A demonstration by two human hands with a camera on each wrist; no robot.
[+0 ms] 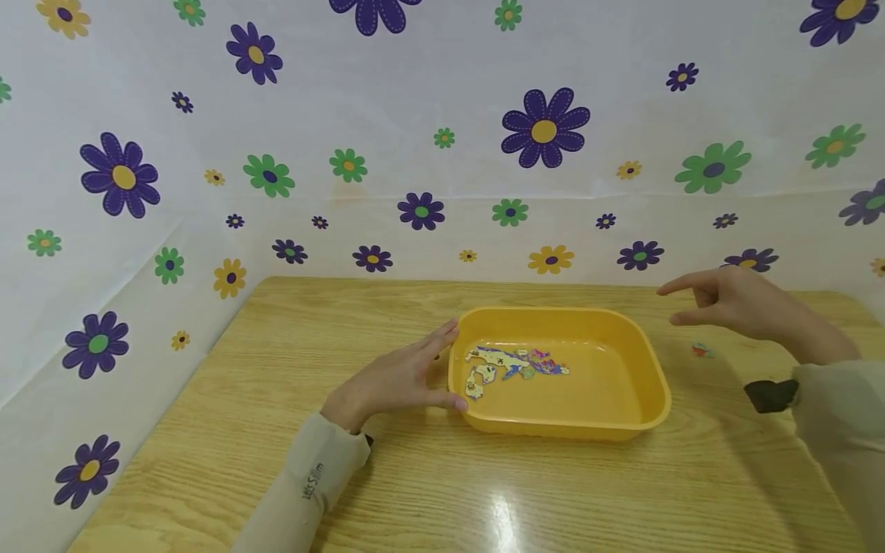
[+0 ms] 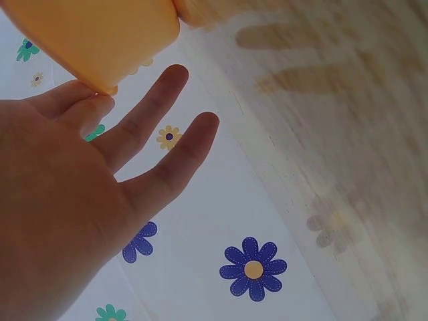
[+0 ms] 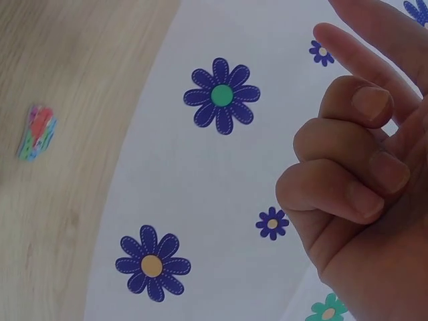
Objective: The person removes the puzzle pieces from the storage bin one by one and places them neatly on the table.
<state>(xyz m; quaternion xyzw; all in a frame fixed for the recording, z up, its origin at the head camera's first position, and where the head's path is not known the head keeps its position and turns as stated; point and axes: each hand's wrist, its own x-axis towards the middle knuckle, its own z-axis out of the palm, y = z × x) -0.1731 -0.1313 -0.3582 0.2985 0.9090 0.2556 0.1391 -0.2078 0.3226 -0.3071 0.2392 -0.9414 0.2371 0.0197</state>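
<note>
With left hand (image 1: 399, 378), touches the left end of a yellow tub (image 1: 594, 380), fingers and thumb spread at its rim, two fingers standing clear of it in the left wrist view. With right hand (image 1: 752, 307), hovers over the far part of the desk (image 1: 228, 399), beyond the tub's opposite end, thumb and index finger parted, other three folded toward the palm. Has a small loose piece (image 1: 702, 350) near that hand, flat on the wood, just to the right of the tub. Has more flat pieces (image 1: 501, 358) grouped toward the left of the tub's floor, patterned in beige, blue and pink; cannot tell whether any overlap. Faces one raised tub wall between this group and the loose piece, another between the group and the left hand. Works before a white sheet (image 1: 387, 92) printed with purple, green and yellow flowers (image 1: 544, 131), hung behind the desk and along its left side. Wears pale sleeves (image 1: 328, 461), with dark lettering (image 1: 313, 482) on the left one, and something black (image 1: 770, 396) beside the right cuff.
</note>
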